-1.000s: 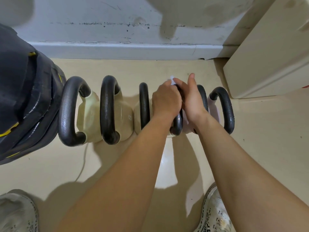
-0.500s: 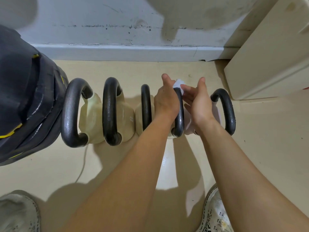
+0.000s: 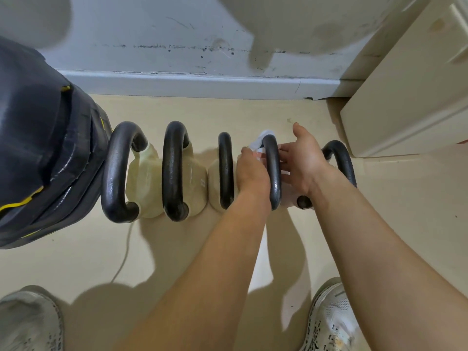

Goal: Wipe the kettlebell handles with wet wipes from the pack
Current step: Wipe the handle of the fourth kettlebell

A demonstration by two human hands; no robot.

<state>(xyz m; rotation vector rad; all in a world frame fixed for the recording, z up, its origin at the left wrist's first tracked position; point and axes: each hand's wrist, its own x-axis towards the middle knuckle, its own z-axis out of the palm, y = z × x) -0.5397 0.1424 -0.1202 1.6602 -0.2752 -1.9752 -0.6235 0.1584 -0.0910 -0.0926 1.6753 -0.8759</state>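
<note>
A: Six black, looped cast-metal kettlebell handles (image 3: pixel 116 173) are sitting in a row on the pale floor, am I counting right?

B: Five are showing plainly. A sixth seems to be hiding under the right wrist, with only its near end poking out. The cream kettlebell bodies (image 3: pixel 144 178) are standing beneath them.

A: How far is the wiping getting?

B: Going from the dark padded bag with yellow trim (image 3: pixel 38 148) rightward, the first three handles are giving nothing away. I can't tell whether they are wiped. The work is happening on the fourth handle (image 3: pixel 274 178), so I'm judging the job roughly midway at best, with the two handles to its right waiting. The pack isn't showing anywhere.

A: And what are the hands doing?

B: The left hand (image 3: pixel 252 173) is curling its fingers around a crumpled white wet wipe (image 3: pixel 260 141), pressing it to the left side of that fourth handle, near the far bend. The wipe is poking out past the bend. The right hand (image 3: pixel 304 160) is spreading wide, fingers straight and apart, thumb lifting, gripping nothing. Its fingertips are reaching the handle's right side, but I can't tell whether they are touching it or stopping just short.
</note>
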